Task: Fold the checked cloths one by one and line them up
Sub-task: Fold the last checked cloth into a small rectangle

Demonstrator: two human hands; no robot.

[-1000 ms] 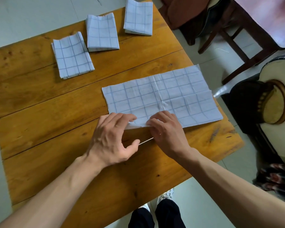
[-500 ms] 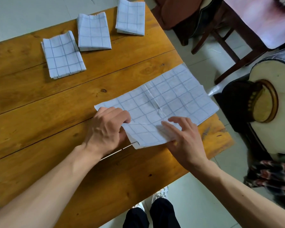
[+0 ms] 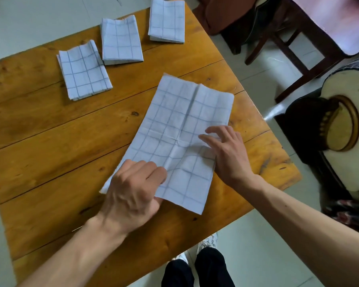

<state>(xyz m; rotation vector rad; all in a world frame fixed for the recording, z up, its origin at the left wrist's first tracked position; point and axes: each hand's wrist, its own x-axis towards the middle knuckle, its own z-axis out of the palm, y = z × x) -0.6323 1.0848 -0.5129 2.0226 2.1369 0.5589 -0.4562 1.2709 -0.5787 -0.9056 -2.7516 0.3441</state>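
A long, half-folded white checked cloth (image 3: 174, 129) lies on the wooden table (image 3: 50, 141), running from near me toward the far right. My left hand (image 3: 133, 193) grips its near-left edge with curled fingers. My right hand (image 3: 226, 154) lies flat with spread fingers on the cloth's right side. Three folded checked cloths stand in a row at the far side: the left one (image 3: 83, 71), the middle one (image 3: 120, 40) and the right one (image 3: 167, 20).
The table's right edge (image 3: 278, 141) runs close to the cloth. A wooden chair (image 3: 298, 38) and a round drum-like object (image 3: 344, 125) stand on the floor to the right. My feet (image 3: 195, 266) are below the near edge.
The cloth has turned from lying crosswise to pointing away from me. My left hand pulled its end toward me, and my right hand moved onto the cloth's right side.
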